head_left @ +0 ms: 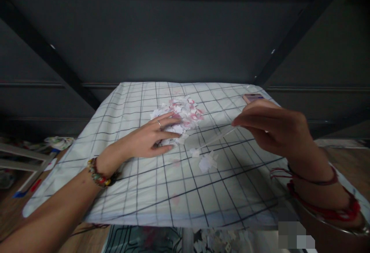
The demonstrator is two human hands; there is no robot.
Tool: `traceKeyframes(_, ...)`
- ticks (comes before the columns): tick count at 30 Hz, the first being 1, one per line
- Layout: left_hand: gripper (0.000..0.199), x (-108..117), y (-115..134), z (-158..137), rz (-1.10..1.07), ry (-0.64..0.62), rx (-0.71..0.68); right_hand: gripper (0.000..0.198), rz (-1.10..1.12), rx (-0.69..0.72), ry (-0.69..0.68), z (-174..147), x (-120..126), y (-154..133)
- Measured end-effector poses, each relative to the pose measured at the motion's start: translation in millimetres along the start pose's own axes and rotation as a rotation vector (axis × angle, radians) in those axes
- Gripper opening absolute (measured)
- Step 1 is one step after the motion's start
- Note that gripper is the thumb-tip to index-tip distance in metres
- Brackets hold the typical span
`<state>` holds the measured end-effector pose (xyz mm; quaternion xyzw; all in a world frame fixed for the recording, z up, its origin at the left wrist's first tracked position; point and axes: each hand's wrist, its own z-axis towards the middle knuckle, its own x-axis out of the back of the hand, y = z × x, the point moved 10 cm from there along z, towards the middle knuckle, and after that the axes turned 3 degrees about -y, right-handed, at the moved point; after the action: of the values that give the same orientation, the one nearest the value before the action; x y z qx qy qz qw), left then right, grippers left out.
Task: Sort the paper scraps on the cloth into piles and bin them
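Head view: left hand (150, 139) flat on ragged paper scraps (180, 116); right hand (268, 126) pinches thin clear strip (215, 139).

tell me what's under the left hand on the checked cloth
The left hand lies flat on the near edge of a pile of white and pink paper scraps, on the checked cloth. The scraps beneath the palm and fingers are covered and cannot be seen.

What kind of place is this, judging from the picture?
Probably a home room, used for handcraft. A small table wears a checked cloth, a pile of paper scraps lies under the left hand, the floor is wood, and dark panelled walls stand behind.
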<state>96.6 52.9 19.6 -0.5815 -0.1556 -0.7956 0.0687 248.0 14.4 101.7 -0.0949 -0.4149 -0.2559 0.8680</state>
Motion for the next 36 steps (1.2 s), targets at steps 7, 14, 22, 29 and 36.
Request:
traceKeyframes(7,0.032,1.1,-0.4,0.2,-0.012,0.006,0.003,0.023,0.033,0.022,-0.018,0.5,-2.4,0.0)
traceKeyframes(14,0.032,-0.3,-0.5,-1.5,-0.006,0.002,-0.005,0.021,0.029,-0.092,0.020,-6.9,5.7,19.6)
traceKeyframes(22,0.032,10.2,-3.8,-1.5,0.004,0.042,0.001,0.024,-0.045,0.015,0.012,2.6,-4.3,-3.6)
traceKeyframes(29,0.032,14.9,-11.0,-4.8,-0.001,0.081,0.007,0.021,-0.027,0.027,0.036,2.1,1.0,-6.6)
traceKeyframes(36,0.032,14.8,-20.9,-7.0,0.013,0.079,0.059,0.023,0.105,0.091,0.023,6.1,-6.4,-19.6)
